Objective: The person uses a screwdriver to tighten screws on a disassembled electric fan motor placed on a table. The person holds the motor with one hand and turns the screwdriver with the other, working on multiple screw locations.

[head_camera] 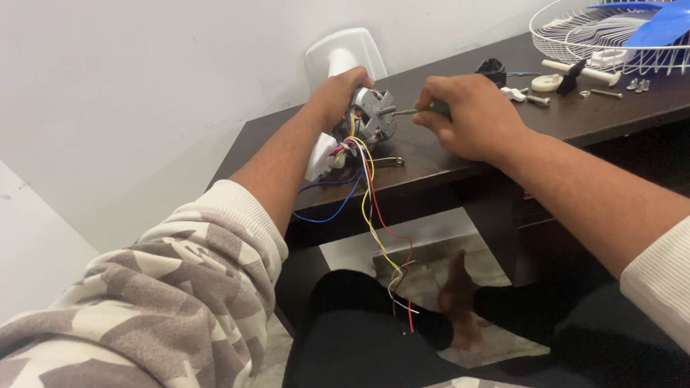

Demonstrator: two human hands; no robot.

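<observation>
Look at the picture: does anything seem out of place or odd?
Yes. Loose coloured wires dangle from the motor held by the left hand, trailing off the table edge. Small screws lie scattered beside the fan cage.

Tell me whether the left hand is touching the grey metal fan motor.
Touching. The head view shows the left hand wrapped around the back of the grey metal fan motor, with no gap between them, holding it above the dark wooden table.

No packages, labels, signs, screens.
</observation>
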